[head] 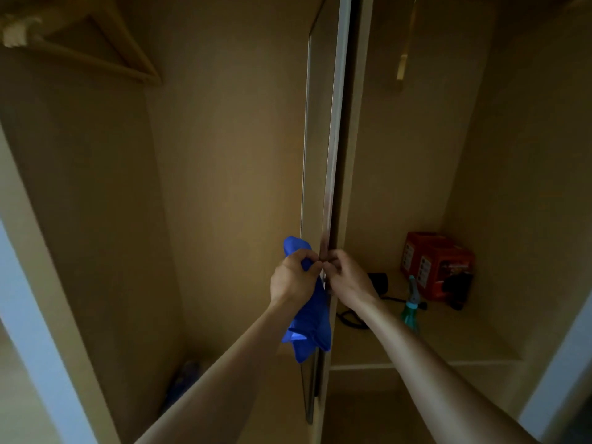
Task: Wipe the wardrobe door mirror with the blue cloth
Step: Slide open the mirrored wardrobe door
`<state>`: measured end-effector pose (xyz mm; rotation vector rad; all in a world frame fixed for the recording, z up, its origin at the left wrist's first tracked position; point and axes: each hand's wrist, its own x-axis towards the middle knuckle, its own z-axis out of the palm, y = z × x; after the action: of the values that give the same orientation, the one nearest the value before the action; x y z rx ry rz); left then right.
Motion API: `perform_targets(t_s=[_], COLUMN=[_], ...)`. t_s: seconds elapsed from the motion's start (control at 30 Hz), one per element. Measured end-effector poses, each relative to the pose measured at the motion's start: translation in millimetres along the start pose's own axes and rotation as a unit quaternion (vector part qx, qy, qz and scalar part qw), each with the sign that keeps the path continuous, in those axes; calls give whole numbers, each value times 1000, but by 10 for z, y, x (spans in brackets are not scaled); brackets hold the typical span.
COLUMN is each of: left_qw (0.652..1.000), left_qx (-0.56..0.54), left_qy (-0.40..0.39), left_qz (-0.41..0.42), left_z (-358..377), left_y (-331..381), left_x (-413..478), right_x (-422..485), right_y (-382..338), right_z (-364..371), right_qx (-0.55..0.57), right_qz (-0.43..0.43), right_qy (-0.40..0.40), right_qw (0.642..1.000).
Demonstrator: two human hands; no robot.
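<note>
Blue cloth [309, 318] hangs bunched from the left hand [293, 278], with a fold rising above the fist and the longer part trailing down past the wrist. The left fingers [310, 259] are curled closed around the cloth. The cloth sits just beside the edge of the wardrobe door [333, 149], which is seen nearly edge-on, so the mirror face itself cannot be made out. The right hand [347, 278] is at the same height on the other side of the door edge, its fingers [333, 261] bent and pinched at the metal edge strip; whether they grip it cannot be told. The two hands almost touch. On the shelf [448, 334] to the right stand a teal spray bottle [411, 307], a red box [437, 265] and a black cable [350, 318]. A wooden hanger [105, 56] hangs at upper left.
</note>
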<state>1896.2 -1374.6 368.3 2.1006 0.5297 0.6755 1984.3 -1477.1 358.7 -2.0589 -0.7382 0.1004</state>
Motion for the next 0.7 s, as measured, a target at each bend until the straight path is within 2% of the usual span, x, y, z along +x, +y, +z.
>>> perform_targets(t_s=[0.7], left_qw=[999], left_qx=[7], left_qy=[16], left_qz=[45], left_z=[-43], left_y=[245], left_x=[-1143], right_x=[-995], right_y=[191], right_z=[-485], right_qx=[33], right_qz=[-143], right_qy=[-51], right_qw=[988])
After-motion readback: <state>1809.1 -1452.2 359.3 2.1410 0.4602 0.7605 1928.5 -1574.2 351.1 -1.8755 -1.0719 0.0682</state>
